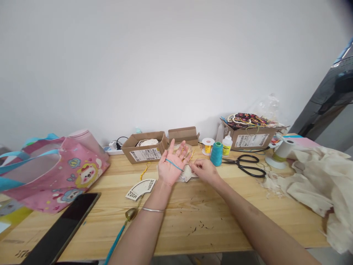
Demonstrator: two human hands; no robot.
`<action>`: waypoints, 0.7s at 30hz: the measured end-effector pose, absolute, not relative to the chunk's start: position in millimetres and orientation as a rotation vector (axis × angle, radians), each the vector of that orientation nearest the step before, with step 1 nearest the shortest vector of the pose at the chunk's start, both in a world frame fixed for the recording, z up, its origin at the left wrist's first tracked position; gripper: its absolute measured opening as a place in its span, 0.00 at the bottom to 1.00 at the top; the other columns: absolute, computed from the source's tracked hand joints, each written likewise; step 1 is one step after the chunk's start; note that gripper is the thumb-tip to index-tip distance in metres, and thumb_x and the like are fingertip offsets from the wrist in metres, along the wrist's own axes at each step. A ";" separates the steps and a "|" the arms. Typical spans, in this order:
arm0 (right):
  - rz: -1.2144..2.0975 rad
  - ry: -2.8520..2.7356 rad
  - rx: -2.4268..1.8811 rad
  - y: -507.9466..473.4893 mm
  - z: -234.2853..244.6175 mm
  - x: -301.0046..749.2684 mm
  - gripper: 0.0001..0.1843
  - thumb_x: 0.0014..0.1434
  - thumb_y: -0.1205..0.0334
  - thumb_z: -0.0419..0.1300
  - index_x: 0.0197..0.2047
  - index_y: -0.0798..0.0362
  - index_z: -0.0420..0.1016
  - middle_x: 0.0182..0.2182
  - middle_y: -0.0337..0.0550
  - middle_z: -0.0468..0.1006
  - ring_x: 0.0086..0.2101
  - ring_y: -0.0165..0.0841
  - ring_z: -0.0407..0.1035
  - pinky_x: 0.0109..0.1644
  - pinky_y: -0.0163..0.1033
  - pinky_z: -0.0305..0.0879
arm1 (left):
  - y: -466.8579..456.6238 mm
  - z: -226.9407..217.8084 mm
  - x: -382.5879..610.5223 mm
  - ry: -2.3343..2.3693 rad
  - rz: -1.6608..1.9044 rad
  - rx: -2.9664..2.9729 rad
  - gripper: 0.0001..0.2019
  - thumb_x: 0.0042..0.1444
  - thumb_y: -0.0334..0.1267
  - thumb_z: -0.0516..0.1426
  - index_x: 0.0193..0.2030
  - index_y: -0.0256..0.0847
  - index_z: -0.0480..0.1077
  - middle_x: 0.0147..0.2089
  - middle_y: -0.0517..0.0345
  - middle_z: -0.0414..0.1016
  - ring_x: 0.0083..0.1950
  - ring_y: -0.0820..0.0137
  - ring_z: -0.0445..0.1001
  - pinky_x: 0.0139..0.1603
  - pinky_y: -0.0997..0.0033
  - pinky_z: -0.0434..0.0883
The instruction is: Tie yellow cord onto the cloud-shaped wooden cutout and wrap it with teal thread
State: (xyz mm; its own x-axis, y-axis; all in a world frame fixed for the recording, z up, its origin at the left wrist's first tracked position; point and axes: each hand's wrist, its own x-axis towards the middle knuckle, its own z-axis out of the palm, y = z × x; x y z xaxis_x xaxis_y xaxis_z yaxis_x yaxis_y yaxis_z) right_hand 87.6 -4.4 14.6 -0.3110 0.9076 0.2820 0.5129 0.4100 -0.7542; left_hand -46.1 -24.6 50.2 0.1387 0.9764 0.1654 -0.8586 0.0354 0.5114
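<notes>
My left hand is held palm up above the table with its fingers spread. Teal thread runs in a band across the palm, looped around the hand. Close beside it on the right, my right hand is closed in a pinch; what lies between its fingertips is too small to make out. Just behind the right hand stands a cone of teal thread. Partly hidden behind both hands lies a pale flat piece on clear plastic.
Black scissors, a glue bottle and a spool of yellow cord lie to the right. A fan-shaped wooden piece with a brass bell, a phone and a pink bag are left. Cardboard boxes line the wall; cloth covers the right end.
</notes>
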 end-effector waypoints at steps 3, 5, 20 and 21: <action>0.897 -1.838 -1.102 -5.1 13.8 83.5 0.13 0.49 0.58 0.54 0.23 0.56 0.73 0.19 0.37 0.70 0.19 0.24 0.57 0.22 0.30 0.50 | -24.2 51.0 -46.9 0.270 1.452 0.564 0.22 0.56 0.42 0.41 0.59 0.51 0.50 0.58 0.52 0.59 0.56 0.64 0.61 0.56 0.52 0.53; 1.056 -1.779 -1.022 -8.2 13.0 78.1 0.13 0.48 0.56 0.54 0.26 0.57 0.74 0.20 0.38 0.71 0.20 0.24 0.57 0.22 0.30 0.52 | -23.7 49.9 -46.7 0.255 1.452 0.567 0.22 0.56 0.42 0.41 0.59 0.51 0.50 0.58 0.52 0.59 0.56 0.64 0.61 0.56 0.52 0.52; 0.941 -1.832 -1.119 -12.1 3.6 72.0 0.09 0.46 0.59 0.55 0.26 0.55 0.73 0.21 0.38 0.70 0.22 0.25 0.59 0.25 0.31 0.54 | -21.3 45.3 -46.6 0.226 1.486 0.529 0.22 0.56 0.44 0.41 0.58 0.50 0.53 0.56 0.52 0.62 0.56 0.64 0.60 0.56 0.54 0.53; 0.877 -1.838 -1.121 -10.7 3.0 73.0 0.09 0.46 0.59 0.55 0.26 0.55 0.72 0.22 0.38 0.70 0.22 0.26 0.59 0.25 0.31 0.54 | -21.6 45.6 -46.1 0.231 1.477 0.529 0.22 0.56 0.46 0.41 0.58 0.50 0.53 0.56 0.52 0.62 0.56 0.64 0.60 0.56 0.54 0.53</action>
State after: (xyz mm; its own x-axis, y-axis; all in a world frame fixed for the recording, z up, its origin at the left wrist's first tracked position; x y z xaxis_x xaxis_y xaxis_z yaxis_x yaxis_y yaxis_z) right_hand 73.0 -10.7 3.0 -0.2926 0.9173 0.2700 0.3670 0.3685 -0.8541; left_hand -46.1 -21.6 45.6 0.0982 0.9806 0.1694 -0.8818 0.0068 0.4716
